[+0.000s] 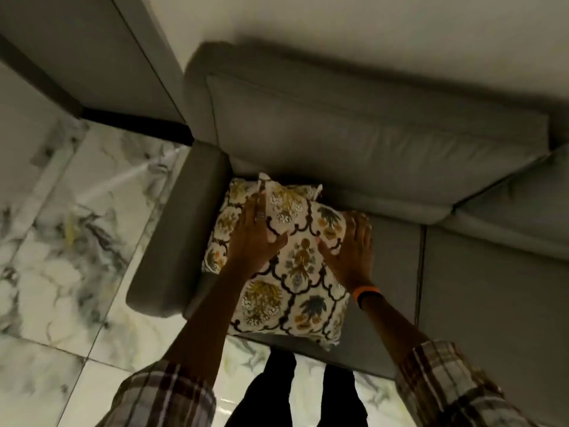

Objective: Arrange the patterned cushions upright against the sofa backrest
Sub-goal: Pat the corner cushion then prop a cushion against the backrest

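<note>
Both cushions lie flat, stacked at the seat's left end by the armrest (172, 229). Left hand (255, 235) and right hand (351, 251) rest open-palmed on top cushion (295, 272); lower cushion (224, 223) beneath. Neither upright against backrest (369, 131) yet.

The sofa (369, 143) looks like smooth grey leather with a soft, low sheen. The top cushion (295, 272) is matt woven cloth printed with floral motifs. The floor (77, 241) is glossy marble-look tile. The sleeves (446, 389) are soft checked cloth.
</note>
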`<state>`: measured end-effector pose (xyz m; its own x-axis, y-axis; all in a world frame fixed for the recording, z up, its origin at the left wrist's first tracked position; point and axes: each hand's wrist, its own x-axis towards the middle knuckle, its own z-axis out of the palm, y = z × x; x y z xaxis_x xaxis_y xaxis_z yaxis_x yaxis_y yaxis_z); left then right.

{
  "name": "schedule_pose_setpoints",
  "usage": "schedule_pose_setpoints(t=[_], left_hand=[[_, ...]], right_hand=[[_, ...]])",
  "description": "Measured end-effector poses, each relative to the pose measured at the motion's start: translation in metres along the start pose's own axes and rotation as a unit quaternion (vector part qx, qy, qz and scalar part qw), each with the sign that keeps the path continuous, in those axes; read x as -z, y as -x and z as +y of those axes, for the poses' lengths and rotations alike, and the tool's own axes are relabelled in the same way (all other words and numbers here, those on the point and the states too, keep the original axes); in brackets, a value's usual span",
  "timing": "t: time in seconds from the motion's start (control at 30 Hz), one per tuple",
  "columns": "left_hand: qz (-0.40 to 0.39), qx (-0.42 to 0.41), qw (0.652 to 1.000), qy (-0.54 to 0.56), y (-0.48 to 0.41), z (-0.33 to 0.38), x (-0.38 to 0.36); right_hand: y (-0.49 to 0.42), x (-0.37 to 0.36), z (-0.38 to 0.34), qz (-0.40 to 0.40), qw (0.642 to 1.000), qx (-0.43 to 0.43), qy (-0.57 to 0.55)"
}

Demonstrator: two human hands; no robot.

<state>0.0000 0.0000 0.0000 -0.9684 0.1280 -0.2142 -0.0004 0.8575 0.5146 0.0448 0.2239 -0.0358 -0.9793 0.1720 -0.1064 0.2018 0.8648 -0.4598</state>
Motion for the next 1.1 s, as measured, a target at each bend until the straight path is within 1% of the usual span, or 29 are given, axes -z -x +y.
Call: schedule_pose_setpoints(t=[0.03, 0.07, 0.1, 0.13, 0.17, 0.2, 0.23, 0.27, 0.3, 0.33, 0.37, 0.4, 0.43, 0.5, 0.53, 0.6, 0.67, 0.73, 0.8, 0.83, 0.9, 0.97, 1.03, 1.1], left_hand=[[-0.016, 0.03, 0.998, 0.046, -0.003, -0.004, -0.011], [-0.019, 0.053, 0.995, 0.079, -0.007, -0.007, -0.022], [-0.013, 0.064, 0.992, 0.106, -0.007, -0.012, -0.034], [-0.011, 0.08, 0.989, 0.125, -0.006, -0.018, -0.043], [-0.003, 0.1, 0.984, 0.146, -0.006, -0.022, -0.052], [0.006, 0.127, 0.977, 0.172, -0.007, -0.022, -0.053], [0.012, 0.148, 0.97, 0.195, -0.009, -0.022, -0.056], [0.019, 0.163, 0.965, 0.206, -0.012, -0.019, -0.055], [0.031, 0.181, 0.961, 0.209, -0.015, -0.014, -0.054], [0.047, 0.192, 0.96, 0.198, -0.018, -0.008, -0.052], [0.07, 0.196, 0.959, 0.193, -0.019, 0.0, -0.05], [0.092, 0.188, 0.958, 0.194, -0.019, 0.013, -0.05], [0.105, 0.172, 0.958, 0.206, -0.018, 0.028, -0.054], [0.106, 0.131, 0.955, 0.246, -0.015, 0.069, -0.067], [0.104, 0.103, 0.951, 0.271, -0.013, 0.09, -0.075], [0.102, 0.028, 0.942, 0.319, -0.016, 0.135, -0.096], [0.108, -0.035, 0.934, 0.339, -0.028, 0.182, -0.121], [0.096, -0.061, 0.93, 0.349, -0.043, 0.225, -0.146], [0.061, -0.079, 0.927, 0.363, -0.06, 0.257, -0.181], [0.029, -0.07, 0.925, 0.372, -0.07, 0.268, -0.201], [-0.041, -0.027, 0.926, 0.375, -0.091, 0.28, -0.239], [-0.101, 0.012, 0.925, 0.366, -0.103, 0.284, -0.277], [-0.143, 0.022, 0.924, 0.355, -0.105, 0.28, -0.303], [-0.128, 0.029, 0.924, 0.358, -0.104, 0.279, -0.315]], right_hand=[[0.003, -0.011, 0.014, -0.003, 0.996, -0.073, -0.053], [0.005, -0.02, 0.027, -0.001, 0.982, -0.157, -0.107], [0.011, -0.032, 0.042, -0.001, 0.958, -0.232, -0.169], [0.021, -0.04, 0.053, -0.014, 0.917, -0.316, -0.242], [0.028, -0.052, 0.066, -0.024, 0.858, -0.379, -0.346], [0.032, -0.057, 0.071, -0.05, 0.798, -0.413, -0.435], [0.036, -0.061, 0.077, -0.079, 0.748, -0.415, -0.512], [0.037, -0.057, 0.08, -0.111, 0.726, -0.399, -0.549], [0.036, -0.054, 0.083, -0.127, 0.715, -0.38, -0.572], [0.036, -0.046, 0.084, -0.136, 0.719, -0.362, -0.577], [0.035, -0.038, 0.085, -0.127, 0.725, -0.342, -0.584], [0.034, -0.025, 0.088, -0.118, 0.721, -0.328, -0.599], [0.035, -0.012, 0.095, -0.096, 0.715, -0.318, -0.615], [0.04, 0.021, 0.122, -0.035, 0.705, -0.304, -0.64], [0.041, 0.037, 0.136, 0.0, 0.709, -0.297, -0.639], [0.041, 0.077, 0.177, 0.07, 0.741, -0.27, -0.61], [0.03, 0.116, 0.225, 0.125, 0.774, -0.246, -0.57], [0.017, 0.145, 0.275, 0.156, 0.807, -0.221, -0.525], [0.004, 0.164, 0.322, 0.155, 0.83, -0.198, -0.499], [-0.002, 0.169, 0.344, 0.136, 0.84, -0.191, -0.488], [-0.017, 0.169, 0.38, 0.077, 0.861, -0.173, -0.473], [-0.03, 0.16, 0.414, 0.027, 0.865, -0.174, -0.47], [-0.042, 0.152, 0.431, 0.013, 0.861, -0.191, -0.471], [-0.053, 0.149, 0.438, 0.02, 0.863, -0.183, -0.471]])
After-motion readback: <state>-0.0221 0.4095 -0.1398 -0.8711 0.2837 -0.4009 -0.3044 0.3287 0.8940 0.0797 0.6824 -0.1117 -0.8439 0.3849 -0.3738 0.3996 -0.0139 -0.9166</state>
